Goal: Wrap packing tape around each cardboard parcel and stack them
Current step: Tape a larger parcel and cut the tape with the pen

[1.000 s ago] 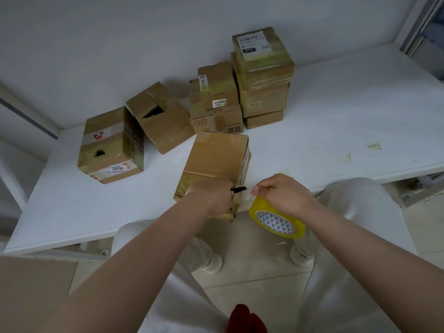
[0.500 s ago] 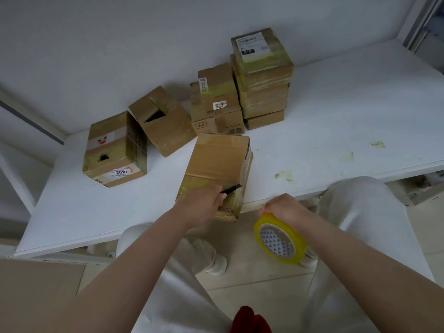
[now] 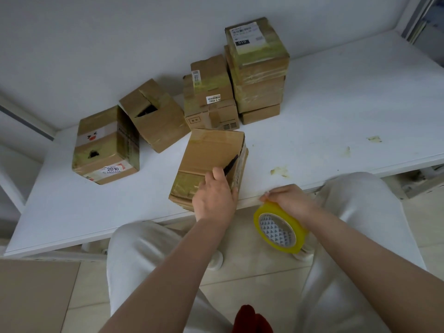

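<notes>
the parcel [image 3: 208, 162] at the surface's near edge is matt brown cardboard, creased, with a glossy yellowish tape band across its 6 o'clock end. the tape roll [image 3: 280, 230] is shiny translucent yellow plastic film on a printed paper core. the surface [image 3: 336, 121] is smooth white laminate, faintly satin, with yellowish sticky smears towards 3 o'clock. the stacked parcels [image 3: 258, 68] at 12 o'clock carry glossy tape and white paper labels. the trousers [image 3: 355, 207] are soft pale cloth. the floor [image 3: 252, 280] is smooth tile.

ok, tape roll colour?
Yellow tape roll, with a white core printed in grey triangles; head view.
</notes>
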